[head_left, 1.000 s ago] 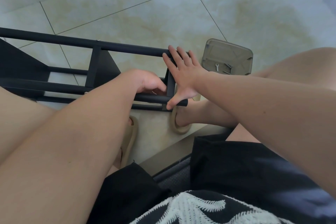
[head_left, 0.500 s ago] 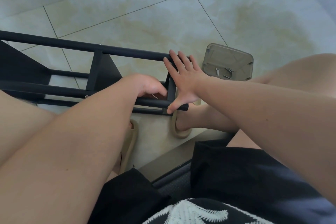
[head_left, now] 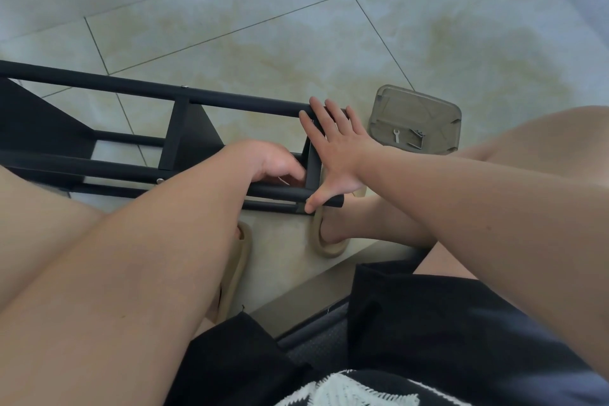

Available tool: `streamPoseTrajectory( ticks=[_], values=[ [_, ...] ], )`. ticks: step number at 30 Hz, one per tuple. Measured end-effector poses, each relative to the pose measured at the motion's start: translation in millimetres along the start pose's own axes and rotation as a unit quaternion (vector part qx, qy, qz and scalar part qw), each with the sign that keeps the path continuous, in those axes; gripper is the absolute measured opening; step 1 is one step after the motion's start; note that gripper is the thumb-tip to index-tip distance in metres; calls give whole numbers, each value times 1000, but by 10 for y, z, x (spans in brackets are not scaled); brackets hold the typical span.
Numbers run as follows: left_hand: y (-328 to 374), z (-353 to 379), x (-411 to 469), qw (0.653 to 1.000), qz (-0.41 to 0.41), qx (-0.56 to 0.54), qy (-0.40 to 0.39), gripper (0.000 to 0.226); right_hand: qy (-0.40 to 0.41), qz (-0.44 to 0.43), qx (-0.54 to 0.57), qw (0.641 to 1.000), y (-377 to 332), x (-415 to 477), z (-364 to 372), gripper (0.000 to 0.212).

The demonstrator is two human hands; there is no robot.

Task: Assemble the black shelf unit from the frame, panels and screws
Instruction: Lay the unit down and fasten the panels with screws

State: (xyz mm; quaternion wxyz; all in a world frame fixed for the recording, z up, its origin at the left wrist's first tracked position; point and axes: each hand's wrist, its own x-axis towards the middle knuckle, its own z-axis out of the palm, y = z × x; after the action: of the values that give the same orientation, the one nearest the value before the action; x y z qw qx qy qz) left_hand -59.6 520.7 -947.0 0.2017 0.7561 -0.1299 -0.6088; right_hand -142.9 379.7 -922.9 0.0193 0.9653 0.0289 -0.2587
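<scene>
Two long black tubes of the shelf frame [head_left: 230,102] run left to right across the tiled floor [head_left: 296,26], where the unit lies on its side just in front of the person's knees. Dark panels [head_left: 194,138] already stand between the tubes, and small screw heads [head_left: 160,181] show on the rails.

At the near end a short upright end piece [head_left: 313,171] joins the tubes. The right hand [head_left: 336,155] lies flat against it, fingers spread wide, fingertips on the far tube and thumb down on the near one. The left hand [head_left: 273,165] reaches inside the frame just beside that end piece. Its fingers curl under and out of sight, with a faint metallic glint below, so I cannot tell whether they pinch a screw or a tool.

The frame looks like stiff, matt-coated metal tube: rigid and light enough to shift, but long, so it would likely swing if lifted by one end. Bracing at a joint seems the better hold than mid-span, and the round tubes could roll under a loose palm.

Just right of the frame sits a clear plastic tray [head_left: 428,112] holding a small wrench [head_left: 396,135] and a bit of hardware [head_left: 416,138]. Beige slippers [head_left: 329,247] rest on the floor below the frame.
</scene>
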Motion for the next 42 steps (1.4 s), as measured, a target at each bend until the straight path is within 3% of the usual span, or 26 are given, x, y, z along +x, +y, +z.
streamPoseTrajectory(
  ticks=[7, 17, 26, 34, 42],
  values=[
    [-8, -16, 6, 1000, 12, -12, -14, 21, -2, 0, 1, 1000, 1, 0, 2, 166],
    [-4, 3, 26, 1000, 1, 18, 6, 37, -9, 1, -2, 1000, -13, -27, -33, 165],
    [-35, -20, 19, 1000, 6, -14, -14, 26, -16, -3, 0, 1000, -20, -43, -64, 164],
    [-10, -10, 19, 1000, 1, 20, 16, 34, -16, -2, -2, 1000, -19, -47, -70, 164],
    [-12, -7, 13, 1000, 7, -1, 1, 27, -6, -1, -4, 1000, -15, -26, -28, 164]
  ],
)
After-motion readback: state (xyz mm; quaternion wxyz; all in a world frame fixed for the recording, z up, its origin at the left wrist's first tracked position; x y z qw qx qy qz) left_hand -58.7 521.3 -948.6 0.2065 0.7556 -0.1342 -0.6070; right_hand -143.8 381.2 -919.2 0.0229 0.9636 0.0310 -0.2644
